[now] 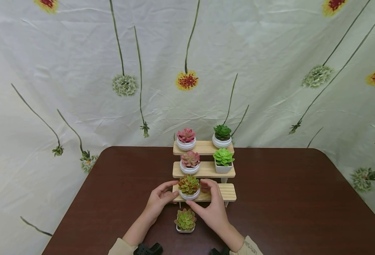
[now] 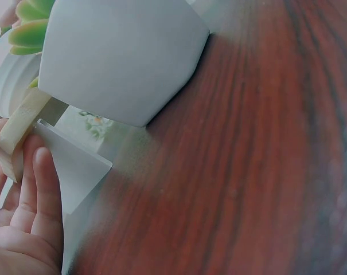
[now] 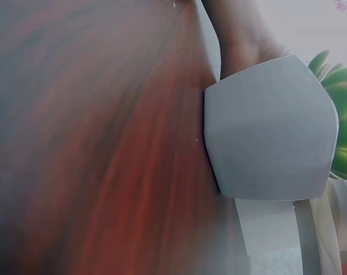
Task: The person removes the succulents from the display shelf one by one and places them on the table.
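Observation:
A round white pot with a green-orange succulent [image 1: 189, 187] stands on the lowest board of a three-tier wooden stand [image 1: 227, 192]. My right hand [image 1: 210, 205] holds this pot from the right, thumb in front and forefinger farther back. From the left, the thumb and forefinger of my left hand [image 1: 158, 198] are at its side. The left wrist view shows other left fingers [image 2: 46, 177] below the board's end. A square white pot [image 3: 271, 132] with a similar succulent [image 1: 185, 219] sits on the table between my forearms, large in both wrist views.
Pink succulents in round pots [image 1: 190, 163] stand at left on the two upper boards. On the right are a bright green succulent [image 1: 223, 158] and a dark green one [image 1: 222, 133]. The stand rests on a dark brown table [image 1: 286, 202] before a flowered cloth [image 1: 254, 42].

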Tool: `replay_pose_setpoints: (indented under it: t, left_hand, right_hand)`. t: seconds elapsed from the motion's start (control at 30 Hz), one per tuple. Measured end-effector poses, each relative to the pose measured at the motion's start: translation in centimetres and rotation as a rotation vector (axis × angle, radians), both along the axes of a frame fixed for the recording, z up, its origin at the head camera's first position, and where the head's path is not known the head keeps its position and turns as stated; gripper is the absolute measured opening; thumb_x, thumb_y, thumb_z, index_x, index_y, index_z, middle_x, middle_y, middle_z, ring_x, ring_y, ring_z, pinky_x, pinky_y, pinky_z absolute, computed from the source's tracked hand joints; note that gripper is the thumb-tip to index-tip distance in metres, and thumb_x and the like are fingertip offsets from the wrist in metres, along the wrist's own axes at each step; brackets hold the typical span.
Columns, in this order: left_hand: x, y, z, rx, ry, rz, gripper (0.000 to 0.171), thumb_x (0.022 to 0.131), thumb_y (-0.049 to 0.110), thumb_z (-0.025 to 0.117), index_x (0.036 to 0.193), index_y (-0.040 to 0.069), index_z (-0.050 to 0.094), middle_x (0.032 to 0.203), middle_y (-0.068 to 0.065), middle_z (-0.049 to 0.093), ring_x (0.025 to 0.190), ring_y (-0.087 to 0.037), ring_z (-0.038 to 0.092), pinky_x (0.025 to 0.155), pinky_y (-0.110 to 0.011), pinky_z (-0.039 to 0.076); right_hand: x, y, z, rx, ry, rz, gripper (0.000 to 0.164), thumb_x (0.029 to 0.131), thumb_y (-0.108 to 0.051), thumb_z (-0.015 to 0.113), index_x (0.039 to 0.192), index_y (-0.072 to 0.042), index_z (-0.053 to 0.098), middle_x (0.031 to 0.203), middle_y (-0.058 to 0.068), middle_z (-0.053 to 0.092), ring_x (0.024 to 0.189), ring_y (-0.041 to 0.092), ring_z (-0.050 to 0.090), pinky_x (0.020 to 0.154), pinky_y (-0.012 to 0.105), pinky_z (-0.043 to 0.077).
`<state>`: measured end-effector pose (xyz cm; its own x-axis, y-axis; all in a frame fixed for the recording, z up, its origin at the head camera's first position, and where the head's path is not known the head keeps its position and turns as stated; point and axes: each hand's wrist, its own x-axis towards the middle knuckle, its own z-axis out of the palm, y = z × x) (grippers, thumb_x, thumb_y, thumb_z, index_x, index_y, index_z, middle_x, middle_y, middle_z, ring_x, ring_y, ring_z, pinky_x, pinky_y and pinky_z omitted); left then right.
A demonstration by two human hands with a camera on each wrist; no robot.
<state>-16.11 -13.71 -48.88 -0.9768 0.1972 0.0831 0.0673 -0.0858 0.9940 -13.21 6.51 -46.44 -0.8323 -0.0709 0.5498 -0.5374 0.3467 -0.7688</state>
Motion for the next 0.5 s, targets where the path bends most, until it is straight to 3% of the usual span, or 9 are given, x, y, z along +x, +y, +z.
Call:
replay_pose_setpoints:
  t: [0.1, 0.23, 0.5]
  left_hand:
    - [-0.06, 0.00, -0.07, 0.000, 0.004, -0.008, 0.041, 0.088, 0.009, 0.067, 0.125, -0.005, 0.054, 0.082, -0.003, 0.061, 0.065, -0.009, 0.056, 0.063, -0.026, 0.050]
    - [-0.13, -0.05, -0.19, -0.001, 0.007, -0.011, 0.042, 0.088, 0.009, 0.066, 0.125, -0.005, 0.054, 0.078, -0.002, 0.060, 0.064, -0.009, 0.055, 0.063, -0.026, 0.049]
    - [-0.04, -0.11, -0.17, 0.004, 0.014, -0.015, 0.043, 0.088, 0.008, 0.066, 0.126, -0.006, 0.053, 0.075, -0.001, 0.059, 0.064, -0.009, 0.055, 0.063, -0.026, 0.049]
  right_hand:
    - [-0.08, -0.09, -0.02, -0.018, -0.049, 0.013, 0.069, 0.070, -0.006, 0.083, 0.127, -0.001, 0.045, 0.122, 0.014, 0.050, 0.104, 0.028, 0.054, 0.086, 0.046, 0.046]
    - [-0.17, -0.01, 0.02, -0.002, -0.122, 0.024, 0.071, 0.073, -0.017, 0.082, 0.132, -0.010, 0.043, 0.129, 0.006, 0.051, 0.109, 0.021, 0.054, 0.090, 0.042, 0.046]
    - [-0.20, -0.15, 0.11, 0.074, -0.143, -0.011, 0.072, 0.075, -0.040, 0.079, 0.133, -0.014, 0.044, 0.127, 0.000, 0.052, 0.109, 0.016, 0.054, 0.089, 0.039, 0.046]
